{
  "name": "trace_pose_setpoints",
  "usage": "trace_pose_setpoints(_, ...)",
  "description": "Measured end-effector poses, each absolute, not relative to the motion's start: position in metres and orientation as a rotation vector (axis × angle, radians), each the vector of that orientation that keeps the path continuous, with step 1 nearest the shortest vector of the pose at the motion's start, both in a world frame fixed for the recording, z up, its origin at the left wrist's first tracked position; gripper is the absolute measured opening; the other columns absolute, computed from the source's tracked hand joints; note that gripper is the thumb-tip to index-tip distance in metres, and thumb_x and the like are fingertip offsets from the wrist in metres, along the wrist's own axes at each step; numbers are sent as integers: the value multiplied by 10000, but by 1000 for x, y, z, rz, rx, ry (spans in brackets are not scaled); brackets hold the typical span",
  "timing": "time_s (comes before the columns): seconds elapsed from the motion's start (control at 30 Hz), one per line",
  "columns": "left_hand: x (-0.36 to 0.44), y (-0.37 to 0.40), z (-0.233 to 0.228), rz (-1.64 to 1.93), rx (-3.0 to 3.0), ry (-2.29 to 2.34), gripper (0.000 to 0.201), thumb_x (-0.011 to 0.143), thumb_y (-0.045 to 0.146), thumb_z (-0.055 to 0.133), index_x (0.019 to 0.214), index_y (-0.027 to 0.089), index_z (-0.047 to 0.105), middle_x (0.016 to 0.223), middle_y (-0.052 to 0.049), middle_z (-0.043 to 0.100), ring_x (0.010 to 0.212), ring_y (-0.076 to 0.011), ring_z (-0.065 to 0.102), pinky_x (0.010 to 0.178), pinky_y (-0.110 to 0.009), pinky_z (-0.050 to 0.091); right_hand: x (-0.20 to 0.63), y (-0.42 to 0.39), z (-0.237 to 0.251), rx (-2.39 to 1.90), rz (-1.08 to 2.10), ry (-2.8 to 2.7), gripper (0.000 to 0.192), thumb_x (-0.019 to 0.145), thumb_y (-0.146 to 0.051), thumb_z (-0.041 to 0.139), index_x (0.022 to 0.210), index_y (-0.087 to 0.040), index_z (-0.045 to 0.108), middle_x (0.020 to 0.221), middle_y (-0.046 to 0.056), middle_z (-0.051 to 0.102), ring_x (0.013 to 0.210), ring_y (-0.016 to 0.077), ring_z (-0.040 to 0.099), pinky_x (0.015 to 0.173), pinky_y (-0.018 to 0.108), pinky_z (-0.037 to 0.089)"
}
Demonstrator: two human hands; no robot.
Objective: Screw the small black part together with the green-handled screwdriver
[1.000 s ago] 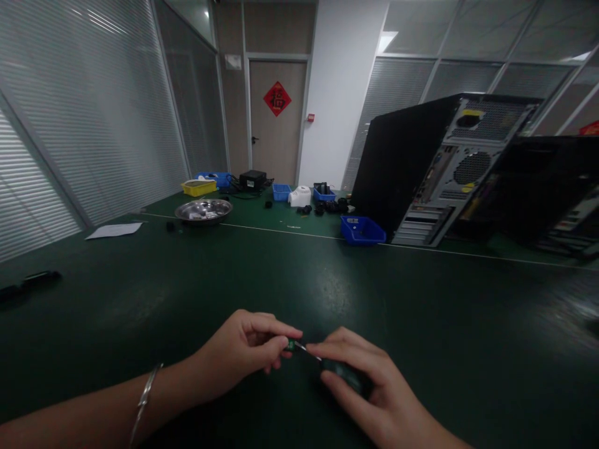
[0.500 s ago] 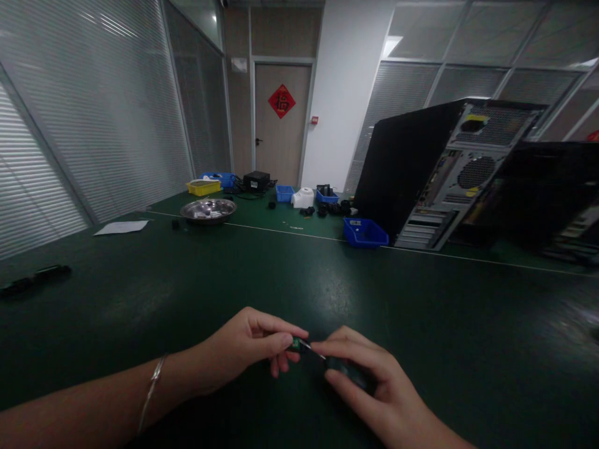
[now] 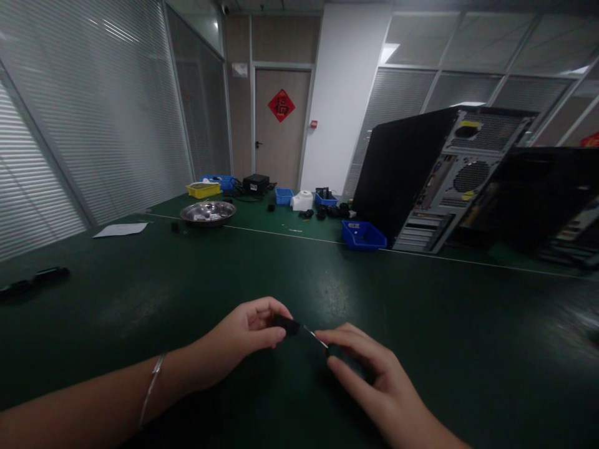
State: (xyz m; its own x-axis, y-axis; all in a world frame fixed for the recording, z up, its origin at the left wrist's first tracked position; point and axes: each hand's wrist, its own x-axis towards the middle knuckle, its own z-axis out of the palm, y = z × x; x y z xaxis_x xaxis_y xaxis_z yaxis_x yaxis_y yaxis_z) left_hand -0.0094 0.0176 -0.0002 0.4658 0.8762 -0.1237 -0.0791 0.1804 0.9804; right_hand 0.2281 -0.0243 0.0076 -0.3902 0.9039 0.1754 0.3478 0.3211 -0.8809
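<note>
My left hand (image 3: 243,340) pinches a small dark part (image 3: 286,325) between thumb and fingers, just above the green table (image 3: 187,293). My right hand (image 3: 369,380) grips a small screwdriver; its thin metal shaft (image 3: 316,337) points left and its tip meets the small part. The screwdriver's handle is mostly hidden in my right palm. A thin bracelet (image 3: 150,390) circles my left wrist.
Far across the table stand a black computer tower (image 3: 421,181) tilted with its rear panel showing, a blue bin (image 3: 362,235), a metal bowl (image 3: 208,212), a sheet of paper (image 3: 120,229), yellow and blue trays (image 3: 204,188) and a dark object (image 3: 35,279) at the left edge.
Both hands have lifted slightly and shifted away from me. The small part in my left hand has turned, its green side no longer showing.
</note>
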Motion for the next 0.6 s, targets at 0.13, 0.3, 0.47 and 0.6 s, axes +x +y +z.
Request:
trace_pose_setpoints(0.13, -9, 18, 0, 824, 1121, 813, 157, 772, 167, 716, 924, 156, 677, 817, 13, 636, 726, -106, 534, 679, -214, 412, 229, -24, 7, -1116, 1033, -1906, 264, 926, -234, 556, 1161, -253, 675, 1002, 58, 672, 915, 223, 624, 791, 331, 480)
trace_pose_setpoints(0.3, -6, 18, 1, 823, 993, 714, 155, 810, 235, 715, 888, 131, 632, 963, -62, 662, 937, -206, 633, 871, -347, 471, 229, -25, 8, -1118, 1054, -1906, 266, 928, -235, 553, 1168, -254, 667, 997, 54, 669, 902, 215, 623, 774, 320, 476)
trace_pose_setpoints(0.47, -6, 19, -1, 825, 1063, 717, 207, 840, 221, 685, 1019, 176, 590, 942, -51, 683, 881, -188, 647, 776, -311, 489, 229, -24, 4, -1086, 1041, -1903, 250, 929, -231, 561, 1151, -266, 671, 998, 50, 665, 907, 209, 626, 772, 308, 473)
trace_pose_setpoints(0.6, -6, 16, -4, 773, 1369, 835, 366, 899, 298, 596, 1254, 212, 569, 837, -8, 646, 703, -124, 566, 648, -254, 452, 230, -22, -1, -938, 980, -1943, 291, 903, -170, 565, 1160, -265, 661, 968, 65, 654, 878, 208, 638, 753, 310, 485)
